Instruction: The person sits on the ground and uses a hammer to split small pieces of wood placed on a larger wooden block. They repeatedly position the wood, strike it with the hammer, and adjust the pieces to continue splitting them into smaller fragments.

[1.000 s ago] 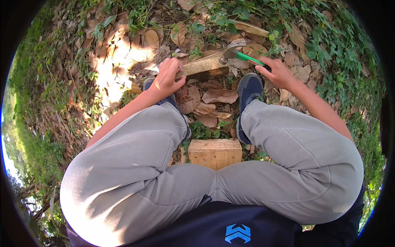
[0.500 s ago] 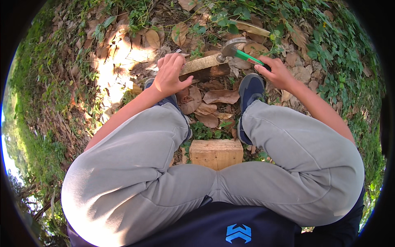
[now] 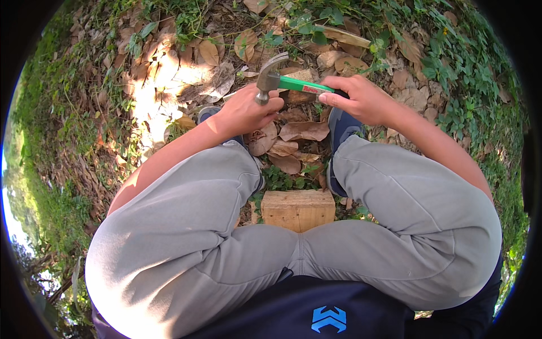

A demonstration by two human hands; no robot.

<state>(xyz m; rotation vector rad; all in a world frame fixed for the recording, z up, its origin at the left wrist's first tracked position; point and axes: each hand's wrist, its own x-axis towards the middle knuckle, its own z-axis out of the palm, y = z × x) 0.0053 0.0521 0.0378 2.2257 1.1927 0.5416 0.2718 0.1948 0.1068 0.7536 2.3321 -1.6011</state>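
Observation:
My right hand (image 3: 358,100) is closed round the dark end of a claw hammer's green handle (image 3: 305,85). The hammer's metal head (image 3: 267,80) hangs to the left, over my left hand (image 3: 248,111). My left hand is closed, its fingers curled; what they hold, if anything, is hidden. Beyond the hammer lies a short rough wooden block (image 3: 305,75), mostly covered by the hammer and my hands. Its visible end sits just past the handle.
Between my legs stands a squared wooden block (image 3: 298,208). My blue shoes (image 3: 342,133) are on either side of dry brown leaves (image 3: 304,131). A split wood strip (image 3: 345,37) lies farther off, beside green vines (image 3: 451,73).
The hammer has swung left, from over the wooden block to above my left hand. My right hand has moved slightly left. My left hand has come off its spread pose, fingers now curled.

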